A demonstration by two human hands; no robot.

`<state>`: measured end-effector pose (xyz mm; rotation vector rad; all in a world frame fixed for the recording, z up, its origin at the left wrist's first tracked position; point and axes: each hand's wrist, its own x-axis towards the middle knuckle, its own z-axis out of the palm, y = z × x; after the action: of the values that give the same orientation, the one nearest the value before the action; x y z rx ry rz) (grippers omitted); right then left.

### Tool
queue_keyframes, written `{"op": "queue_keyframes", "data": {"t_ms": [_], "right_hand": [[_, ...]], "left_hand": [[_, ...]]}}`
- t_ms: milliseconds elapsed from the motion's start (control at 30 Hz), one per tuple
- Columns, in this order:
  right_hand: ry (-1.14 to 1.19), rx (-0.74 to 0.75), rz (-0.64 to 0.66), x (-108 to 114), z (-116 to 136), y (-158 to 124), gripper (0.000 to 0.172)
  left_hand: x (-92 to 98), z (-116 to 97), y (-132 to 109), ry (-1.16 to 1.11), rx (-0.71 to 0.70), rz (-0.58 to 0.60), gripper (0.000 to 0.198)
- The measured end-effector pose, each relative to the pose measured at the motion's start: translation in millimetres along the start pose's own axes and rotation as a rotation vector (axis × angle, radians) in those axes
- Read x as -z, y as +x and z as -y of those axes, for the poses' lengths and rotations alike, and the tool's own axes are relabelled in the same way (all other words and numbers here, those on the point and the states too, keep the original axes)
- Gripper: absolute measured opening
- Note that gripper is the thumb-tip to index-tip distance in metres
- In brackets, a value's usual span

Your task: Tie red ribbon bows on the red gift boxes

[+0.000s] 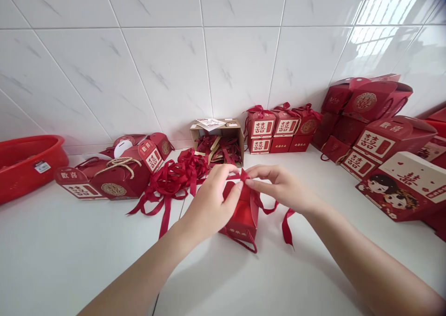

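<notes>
In the middle of the white surface stands a small red gift box (244, 215) with a twisted cord handle (244, 245) hanging at its front. Above its top, a dark red ribbon (245, 175) is pinched between my two hands. My left hand (218, 197) comes from the left, thumb and fingers closed on the ribbon. From the other side, my right hand (275, 186) grips it between thumb and forefinger. One ribbon end trails to the right of the box. My left hand hides part of the box's left side.
A pile of loose red ribbon (174, 179) lies left of the box. Behind it stands an open carton (240, 144) of ribbon strips. Bow-tied boxes (287, 132) stack by the wall. More red boxes (376, 100) rise at right, others (118, 181) sit left near a red basin (31, 162).
</notes>
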<state>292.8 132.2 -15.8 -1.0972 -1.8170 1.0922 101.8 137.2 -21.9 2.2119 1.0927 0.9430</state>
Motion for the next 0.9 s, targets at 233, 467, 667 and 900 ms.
{"op": "queue_keyframes", "data": {"t_ms": [233,467,667,900], "right_hand": [[0.203,0.41,-0.592,10,37,-40,0.016],[-0.013,0.249,-0.476,-3,38,-43,0.022],[-0.147,-0.008,0.039,-20,-2,-2,0.031],[-0.118,-0.018,0.072,-22,-3,0,0.031]], "left_hand": [[21.6,-19,-10,0.417,0.294,0.256,0.03],[29.4,-5,-2,0.118,0.331,0.206,0.037],[29.0,-6,-7,0.063,0.321,0.307,0.038],[30.2,-12,-9,0.05,0.321,0.34,0.041]]}}
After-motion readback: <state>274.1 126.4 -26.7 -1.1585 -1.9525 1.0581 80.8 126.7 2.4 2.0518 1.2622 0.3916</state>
